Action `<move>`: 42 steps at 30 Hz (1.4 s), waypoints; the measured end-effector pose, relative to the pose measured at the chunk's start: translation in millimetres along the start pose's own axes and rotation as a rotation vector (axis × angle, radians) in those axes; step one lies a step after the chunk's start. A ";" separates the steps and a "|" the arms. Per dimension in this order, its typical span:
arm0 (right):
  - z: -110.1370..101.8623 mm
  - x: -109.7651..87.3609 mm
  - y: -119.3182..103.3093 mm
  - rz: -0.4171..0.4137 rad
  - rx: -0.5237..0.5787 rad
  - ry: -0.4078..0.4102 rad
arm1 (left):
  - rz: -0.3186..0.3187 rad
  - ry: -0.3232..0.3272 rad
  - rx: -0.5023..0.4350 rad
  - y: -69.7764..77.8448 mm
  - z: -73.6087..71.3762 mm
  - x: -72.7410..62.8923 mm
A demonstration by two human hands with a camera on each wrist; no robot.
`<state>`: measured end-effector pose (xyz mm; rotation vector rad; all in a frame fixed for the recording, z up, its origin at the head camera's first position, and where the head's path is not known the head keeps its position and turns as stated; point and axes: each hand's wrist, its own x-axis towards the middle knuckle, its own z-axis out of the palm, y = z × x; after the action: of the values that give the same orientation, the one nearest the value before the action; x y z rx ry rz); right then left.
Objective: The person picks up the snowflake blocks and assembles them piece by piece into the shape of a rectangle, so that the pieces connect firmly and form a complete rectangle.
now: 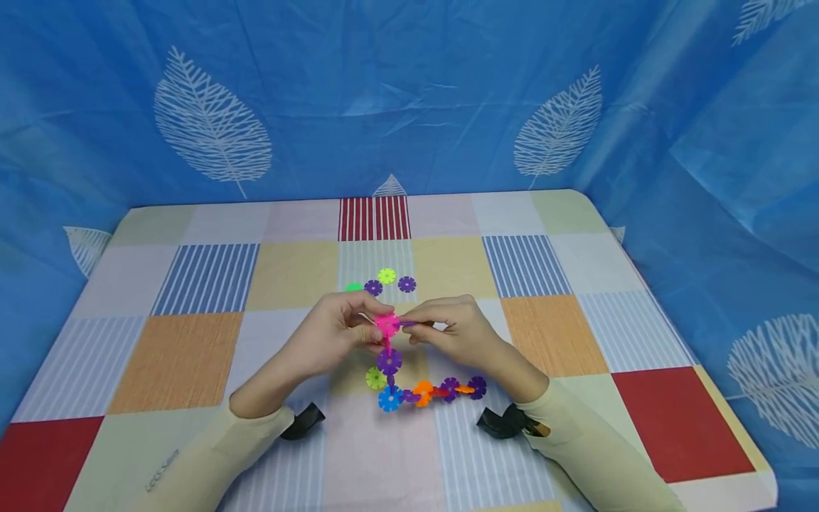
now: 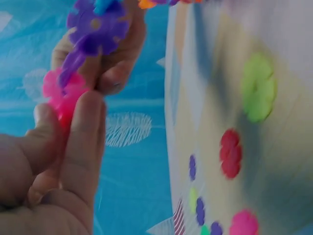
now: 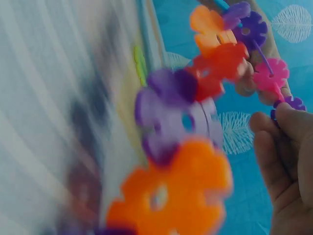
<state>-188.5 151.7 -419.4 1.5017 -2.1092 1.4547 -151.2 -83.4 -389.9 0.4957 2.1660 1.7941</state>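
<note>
My left hand (image 1: pixel 342 327) pinches a pink notched flower disc (image 1: pixel 387 325) between thumb and fingers. From the right, my right hand (image 1: pixel 454 327) pinches a purple flower disc (image 3: pixel 296 105), seen edge-on, at the pink disc's side. The two discs touch; whether their slots are fully joined I cannot tell. Below the pink disc runs a chain of interlocked discs: a purple disc (image 1: pixel 389 361), a blue disc (image 1: pixel 390 399), then an orange disc (image 1: pixel 423 392) and several more trailing right. In the right wrist view an orange disc (image 3: pixel 171 191) of the chain looms large and blurred.
Loose discs lie on the patchwork tablecloth (image 1: pixel 211 355): a yellow one (image 1: pixel 387 276) and purple ones (image 1: pixel 407 284) beyond the hands, a lime one (image 1: pixel 376 377) by the chain. The left wrist view adds a red disc (image 2: pixel 231 153) and a pink one (image 2: pixel 244 223). Blue curtain (image 1: pixel 384 92) stands behind.
</note>
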 end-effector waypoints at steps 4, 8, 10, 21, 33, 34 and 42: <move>0.2 2.7 -0.1 0.059 -0.086 -0.061 | -0.026 -0.051 0.068 4.8 -13.4 -3.3; 1.4 2.9 2.2 0.196 -0.137 -0.118 | -0.010 -0.112 0.120 7.5 -23.2 -5.5; 2.3 2.6 4.1 0.288 -0.163 -0.179 | 0.004 -0.147 0.133 8.6 -25.9 -6.3; 19.8 11.9 10.4 0.267 -0.361 -0.634 | 0.052 -0.262 0.177 16.9 -34.6 -10.1; 20.9 6.7 11.3 0.266 -0.556 -0.585 | 0.072 -0.261 0.217 16.4 -32.7 -5.6; 20.0 6.1 11.0 0.280 -0.557 -0.581 | 0.070 -0.256 0.222 15.8 -32.8 -5.6; 18.3 5.7 10.5 0.282 -0.549 -0.589 | 0.101 -0.227 0.259 10.5 -28.0 -6.5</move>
<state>-192.8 134.1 -431.5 1.5599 -2.8277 0.4043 -156.5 -109.3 -374.3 0.8380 2.2544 1.4273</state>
